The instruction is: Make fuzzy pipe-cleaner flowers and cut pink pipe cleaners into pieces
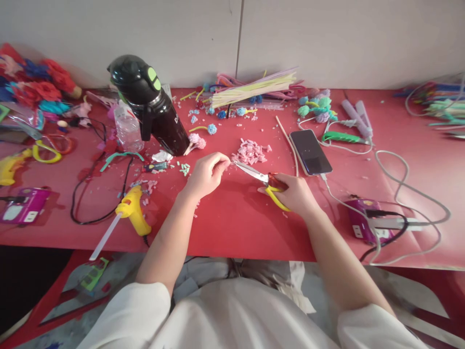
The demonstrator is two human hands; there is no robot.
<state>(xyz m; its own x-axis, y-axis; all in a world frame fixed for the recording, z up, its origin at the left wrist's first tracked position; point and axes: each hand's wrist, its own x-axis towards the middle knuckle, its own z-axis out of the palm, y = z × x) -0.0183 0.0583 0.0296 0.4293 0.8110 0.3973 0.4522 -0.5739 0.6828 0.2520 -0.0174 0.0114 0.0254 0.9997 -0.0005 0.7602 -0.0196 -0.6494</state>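
Left hand [206, 173] sits mid-table, fingers curled, thumb & forefinger pinched on smth tiny at the scissor tips; too small to tell what. Right hand [295, 195] is closed around the yellow handles of the scissors [262, 181], blades pointing left toward the left fingertips, only slightly parted.

L to R on the red table [236, 223]: yellow glue gun [133, 211] near the front edge w/ black cord beside it; black bottle [154, 104] w/ green button, upright behind; pile of pink cut bits [250, 151] just behind the blades; bundle of pale sticks [254, 87] at the back; dark-screened phone [310, 151] just right of the pile, cable plugged in; purple power strip [365, 220] near the right forearm.
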